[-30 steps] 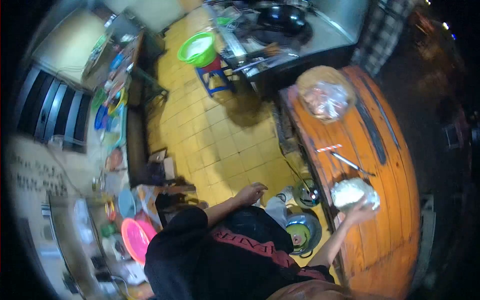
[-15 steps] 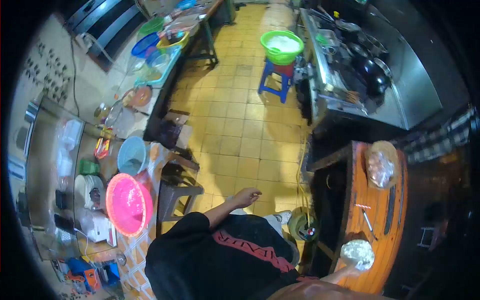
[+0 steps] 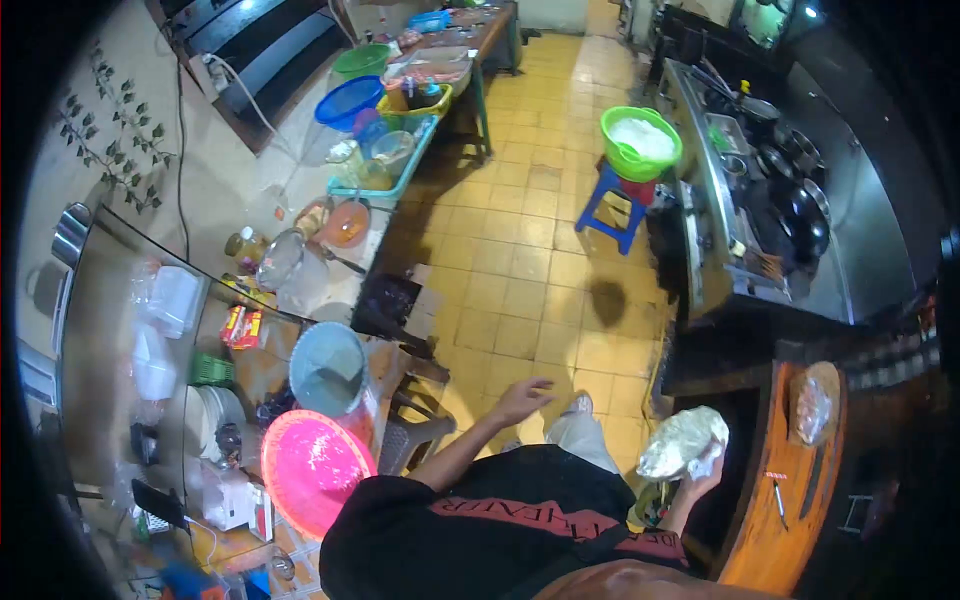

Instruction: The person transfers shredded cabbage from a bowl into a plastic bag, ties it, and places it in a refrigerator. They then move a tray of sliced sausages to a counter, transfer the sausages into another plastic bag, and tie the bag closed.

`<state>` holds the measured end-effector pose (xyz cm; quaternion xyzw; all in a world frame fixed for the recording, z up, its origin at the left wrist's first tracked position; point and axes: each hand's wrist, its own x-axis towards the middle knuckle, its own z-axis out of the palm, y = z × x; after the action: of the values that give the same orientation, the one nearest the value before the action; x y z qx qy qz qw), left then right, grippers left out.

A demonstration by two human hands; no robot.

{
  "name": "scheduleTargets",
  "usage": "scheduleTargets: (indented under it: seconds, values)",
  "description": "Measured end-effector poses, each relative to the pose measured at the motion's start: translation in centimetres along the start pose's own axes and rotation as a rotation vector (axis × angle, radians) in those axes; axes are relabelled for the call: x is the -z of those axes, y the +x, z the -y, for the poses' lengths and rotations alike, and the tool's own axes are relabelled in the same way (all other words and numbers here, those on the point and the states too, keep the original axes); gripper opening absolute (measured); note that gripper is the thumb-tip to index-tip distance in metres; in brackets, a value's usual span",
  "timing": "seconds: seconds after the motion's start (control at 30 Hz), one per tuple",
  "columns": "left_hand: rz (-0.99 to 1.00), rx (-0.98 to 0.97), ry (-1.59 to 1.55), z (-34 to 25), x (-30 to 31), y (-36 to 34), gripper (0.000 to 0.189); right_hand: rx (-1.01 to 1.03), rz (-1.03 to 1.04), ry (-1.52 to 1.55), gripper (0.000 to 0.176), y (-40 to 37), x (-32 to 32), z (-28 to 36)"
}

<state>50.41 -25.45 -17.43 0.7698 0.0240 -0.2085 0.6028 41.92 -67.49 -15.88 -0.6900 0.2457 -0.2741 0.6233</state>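
Observation:
My right hand (image 3: 703, 482) grips a pale, whitish-green bundle (image 3: 684, 444) from its right side and below. The bundle looks like a filled plastic bag, and I cannot make out its contents. It hangs in the air left of the orange wooden table (image 3: 768, 545). My left hand (image 3: 523, 401) is held out in front of my body over the tiled floor, fingers stretched and apart, with nothing in it. The nearest things to it are a dark stool (image 3: 420, 437) and my own leg.
A pink basin (image 3: 312, 470) and a light blue bucket (image 3: 328, 368) stand at my left. Ahead, a green tub (image 3: 640, 145) rests on a blue stool (image 3: 612, 208). Black woks (image 3: 800, 232) line the metal counter at right. A wrapped package (image 3: 814, 405) and a pen (image 3: 779, 502) lie on the orange table.
My right hand has lifted the pale bundle off the orange table and brought it left over the floor. My left hand stays out in front. The whole view has shifted.

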Motion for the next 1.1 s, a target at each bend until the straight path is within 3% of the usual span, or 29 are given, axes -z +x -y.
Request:
scheduleTargets:
  seconds: [0.07, 0.1, 0.13, 0.2, 0.27, 0.33, 0.4, 0.5, 0.67, 0.77, 0.87, 0.9, 1.1]
  values:
    - [0.146, -0.081, -0.056, -4.6, 0.6, 2.9, 0.061, -0.087, 0.17, 0.331, 0.035, 1.6, -7.7, 1.6]
    - [0.224, -0.15, -0.077, -7.3, 1.0, 4.0, 0.072, 0.093, 0.256, 0.062, 0.033, 2.5, -11.6, 2.6]
    - [0.205, -0.151, -0.084, -9.2, 1.2, 5.4, 0.072, 0.28, 0.339, -0.207, 0.032, 3.6, -15.3, 3.5]
    - [0.147, -0.414, 0.232, -11.5, 2.0, 8.8, 0.096, 0.411, 0.547, -0.352, 0.033, 6.1, -22.6, 2.8]
    - [0.047, -0.438, 0.26, -12.1, 3.4, 12.3, 0.103, 0.923, 0.717, -0.542, 0.028, 7.2, -29.7, 6.5]
    - [-0.068, -0.455, 0.287, -12.8, 5.3, 15.9, 0.11, 0.879, 0.823, -0.453, 0.027, 7.5, -36.3, 7.1]
    - [-0.172, -0.361, 0.582, -12.5, 8.0, 18.7, 0.113, 0.99, 0.888, -0.443, 0.025, 7.9, -42.4, 9.5]
    - [-0.278, -0.23, 0.533, -13.0, 13.2, 21.5, 0.106, 1.052, 1.067, -0.351, 0.026, 9.9, -50.2, 10.1]
    - [-0.49, -0.115, 0.535, -14.5, 18.4, 25.9, 0.09, 1.123, 1.165, -0.257, 0.023, 12.2, -60.4, 12.3]
    - [-0.682, -0.301, 0.384, -11.7, 20.8, 31.5, 0.062, 1.119, 1.312, -0.29, 0.024, 14.2, -66.0, 12.7]
    - [-0.666, -0.374, 0.227, -11.2, 24.8, 38.2, 0.061, 1.124, 1.307, -0.311, 0.023, 17.0, -72.3, 12.6]
    - [-0.669, -0.385, 0.18, -14.0, 26.7, 39.0, 0.055, 1.122, 1.292, -0.325, 0.023, 18.1, -74.3, 12.4]
    - [-0.512, -0.547, 0.15, -18.4, 36.2, 53.1, 0.042, 1.08, 1.142, -0.42, 0.023, 25.9, -85.6, 15.5]
